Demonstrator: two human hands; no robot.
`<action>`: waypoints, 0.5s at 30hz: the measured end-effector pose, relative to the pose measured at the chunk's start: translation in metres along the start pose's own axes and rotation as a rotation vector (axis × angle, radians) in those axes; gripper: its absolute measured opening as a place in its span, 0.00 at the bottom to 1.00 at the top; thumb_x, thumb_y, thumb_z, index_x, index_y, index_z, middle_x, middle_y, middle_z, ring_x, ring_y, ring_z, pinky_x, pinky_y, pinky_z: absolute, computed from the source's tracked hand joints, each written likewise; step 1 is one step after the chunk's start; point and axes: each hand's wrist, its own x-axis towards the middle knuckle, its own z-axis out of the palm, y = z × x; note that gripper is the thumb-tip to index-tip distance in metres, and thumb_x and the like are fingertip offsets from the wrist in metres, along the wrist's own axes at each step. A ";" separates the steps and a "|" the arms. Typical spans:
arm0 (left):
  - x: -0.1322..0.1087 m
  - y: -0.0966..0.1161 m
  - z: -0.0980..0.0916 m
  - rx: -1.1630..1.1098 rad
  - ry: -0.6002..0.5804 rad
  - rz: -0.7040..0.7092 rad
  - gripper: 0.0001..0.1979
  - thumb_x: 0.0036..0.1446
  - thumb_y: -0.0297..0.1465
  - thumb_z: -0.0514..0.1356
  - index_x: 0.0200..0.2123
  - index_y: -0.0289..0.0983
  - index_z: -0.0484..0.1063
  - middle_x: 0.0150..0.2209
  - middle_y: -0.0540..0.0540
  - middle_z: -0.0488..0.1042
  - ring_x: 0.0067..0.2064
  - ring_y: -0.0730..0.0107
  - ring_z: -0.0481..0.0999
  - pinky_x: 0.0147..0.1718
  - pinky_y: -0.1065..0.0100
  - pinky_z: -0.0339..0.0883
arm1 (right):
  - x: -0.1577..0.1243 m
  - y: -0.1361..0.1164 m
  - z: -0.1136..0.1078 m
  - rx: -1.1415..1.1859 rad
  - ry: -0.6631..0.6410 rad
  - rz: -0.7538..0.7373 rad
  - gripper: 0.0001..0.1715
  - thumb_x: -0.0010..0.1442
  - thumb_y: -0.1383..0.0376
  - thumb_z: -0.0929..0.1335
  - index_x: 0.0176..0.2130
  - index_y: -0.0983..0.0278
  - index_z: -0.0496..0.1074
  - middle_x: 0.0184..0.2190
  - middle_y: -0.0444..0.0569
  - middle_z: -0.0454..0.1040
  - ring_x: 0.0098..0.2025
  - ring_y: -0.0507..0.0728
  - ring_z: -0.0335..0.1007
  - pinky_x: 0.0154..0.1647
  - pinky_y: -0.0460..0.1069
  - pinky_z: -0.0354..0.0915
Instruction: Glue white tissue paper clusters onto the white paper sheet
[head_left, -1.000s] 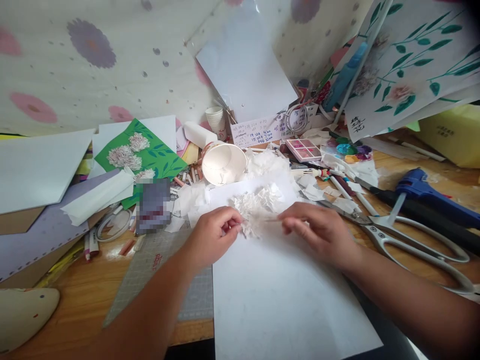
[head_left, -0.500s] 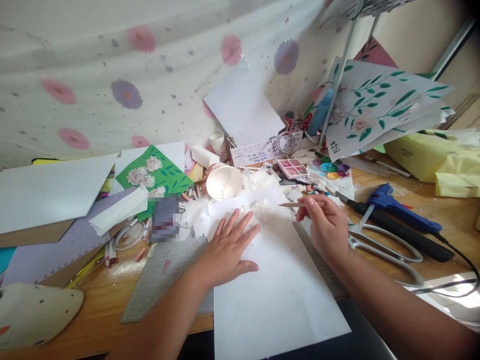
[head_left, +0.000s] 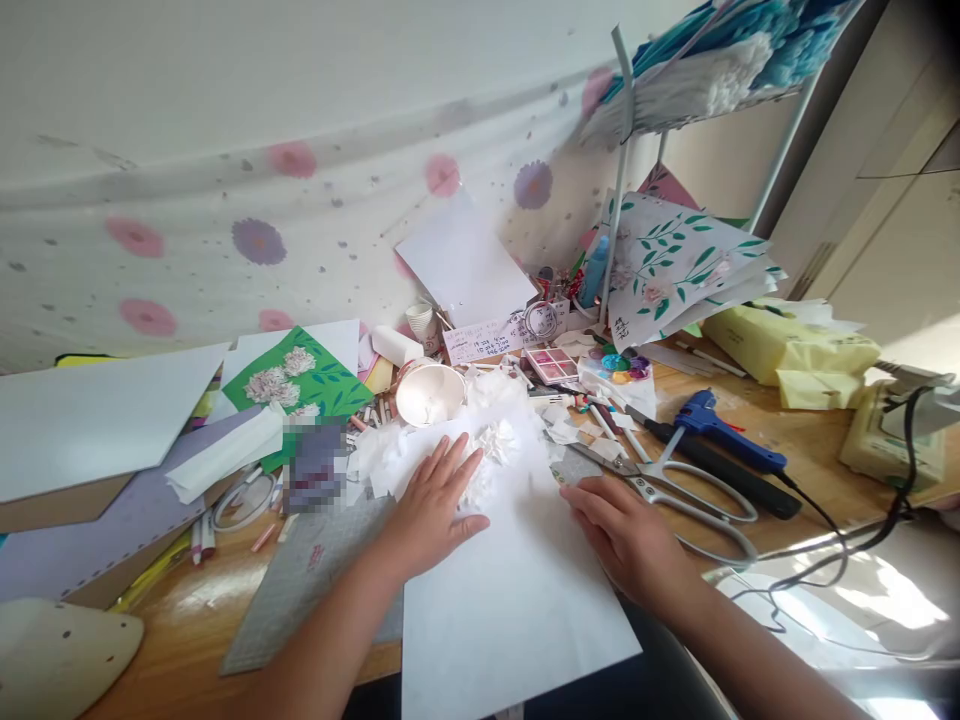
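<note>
A white sheet of paper [head_left: 510,610] lies in front of me, its near end reaching over the table edge. My left hand [head_left: 427,505] rests flat on it, fingers spread. Crumpled white paper petals [head_left: 496,440] form a ruffled cluster on the sheet, just beyond and beside my left fingertips. At the sheet's right edge is my right hand [head_left: 619,525], palm down with its fingers bent and close together. What those fingers hold, if anything, is hidden. Large grey-handled scissors [head_left: 709,510] lie just right of this hand.
A white paper bowl [head_left: 430,393] stands behind the sheet. A blue glue gun [head_left: 724,430] with a cord lies at right. Under the left forearm is a grey cutting mat [head_left: 315,580]. A green card with flowers [head_left: 330,385] lies back left, a yellow tissue pack [head_left: 787,345] back right.
My right hand has come down to the sheet's right edge, and the wooden stick it held no longer shows. My left hand stays flat. The petal cluster is more exposed. The view has shifted.
</note>
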 end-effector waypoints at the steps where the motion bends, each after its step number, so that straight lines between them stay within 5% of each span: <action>1: 0.004 0.001 0.000 -0.017 -0.010 -0.021 0.37 0.58 0.51 0.49 0.65 0.44 0.43 0.68 0.46 0.35 0.67 0.51 0.34 0.61 0.49 0.42 | -0.001 0.001 0.001 -0.015 0.010 0.015 0.14 0.62 0.70 0.62 0.46 0.65 0.69 0.39 0.53 0.71 0.39 0.55 0.69 0.37 0.49 0.67; 9: 0.046 0.015 0.003 -0.012 -0.064 -0.050 0.36 0.54 0.48 0.56 0.63 0.51 0.46 0.67 0.47 0.41 0.66 0.42 0.39 0.57 0.38 0.44 | 0.000 0.001 0.003 -0.033 -0.007 0.045 0.13 0.63 0.69 0.60 0.45 0.65 0.70 0.39 0.53 0.71 0.39 0.56 0.69 0.38 0.50 0.68; 15: 0.057 0.022 0.000 0.040 -0.036 -0.039 0.32 0.57 0.48 0.53 0.63 0.51 0.49 0.67 0.46 0.44 0.66 0.44 0.42 0.57 0.39 0.43 | -0.001 0.000 0.003 -0.044 -0.009 0.030 0.14 0.62 0.70 0.60 0.45 0.65 0.70 0.38 0.52 0.71 0.39 0.56 0.68 0.37 0.51 0.67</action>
